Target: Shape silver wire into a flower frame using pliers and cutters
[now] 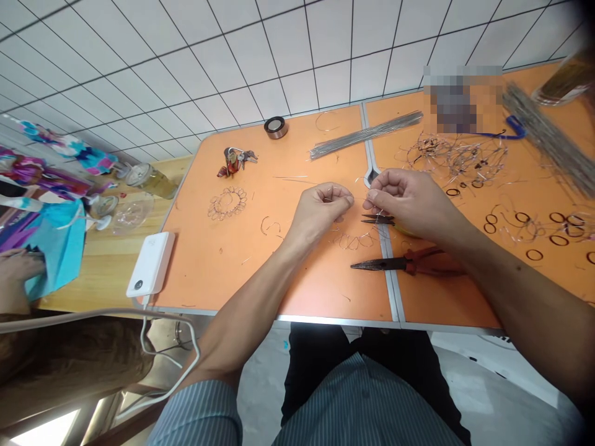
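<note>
Over the orange table, my left hand (320,207) is closed in a pinch on a thin wire (358,198). My right hand (406,198) pinches the same fine strand a short way to the right; its exact ends are too thin to make out. Partly under my right hand lie small dark-tipped pliers or cutters (379,219). Nearer me are long-nose pliers (383,264) with red handles, partly covered by my right forearm. A looped piece of wire (356,239) rests just below my hands. Farther left lies a flower-shaped wire ring (227,204).
A bundle of straight wires (365,136), a wire spool (276,127) and keys (239,160) lie toward the wall. Tangled wire (458,155) and several dark rings (534,254) spread at right. A white power bank (150,264) with a cable sits at the left edge; another person's hand (21,272) is beyond.
</note>
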